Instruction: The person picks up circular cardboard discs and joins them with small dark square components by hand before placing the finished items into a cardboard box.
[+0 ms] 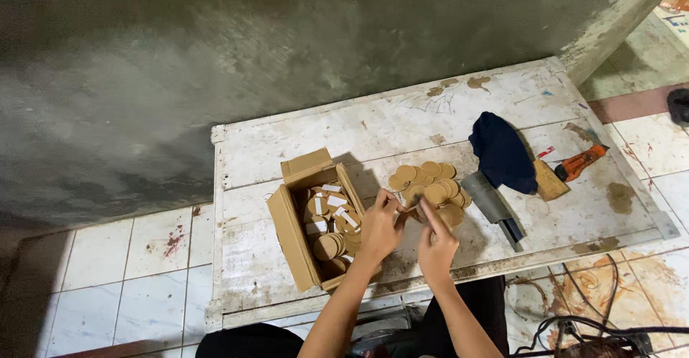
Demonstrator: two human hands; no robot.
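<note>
White table (373,124) | both hands (409,232) pinch one disc (410,213) (tan) | cardboard box (298,239) beside

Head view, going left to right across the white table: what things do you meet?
Open cardboard box of round discs → left hand → right hand → grey metal block → dark blue cloth → orange-handled tool.

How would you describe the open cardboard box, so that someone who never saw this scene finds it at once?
Look at the worn white table against the grey wall, then at its front left part, just left of the left hand. The cardboard box lies there with its flap open, holding tan round discs, some with white strips. The discs in the loose pile to its right lie bare on the table.
</note>
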